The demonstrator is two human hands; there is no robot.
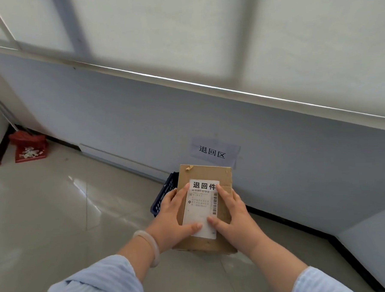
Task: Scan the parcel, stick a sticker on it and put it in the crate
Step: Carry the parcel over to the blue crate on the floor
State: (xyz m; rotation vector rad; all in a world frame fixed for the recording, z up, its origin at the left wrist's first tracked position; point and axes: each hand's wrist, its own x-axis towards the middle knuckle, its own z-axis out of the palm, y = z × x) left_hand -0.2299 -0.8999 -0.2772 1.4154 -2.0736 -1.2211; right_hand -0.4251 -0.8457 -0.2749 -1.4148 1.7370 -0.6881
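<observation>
A flat brown cardboard parcel (205,173) is held in front of me, above the floor. It carries a white shipping label with barcodes, and a white sticker (204,185) with bold black characters lies across the label's top. My left hand (172,218) grips the parcel's left edge, thumb on the label's lower part. My right hand (232,219) grips the right edge, with its forefinger touching the sticker's right end. A dark blue plastic crate (164,195) stands on the floor against the wall, mostly hidden behind the parcel and my left hand.
A paper sign (214,152) with black characters is taped to the grey wall just above the crate. A red box (28,146) sits in the far left corner. Shiny pale floor tiles (56,208) stretch to the left. A black skirting strip (302,223) runs along the wall.
</observation>
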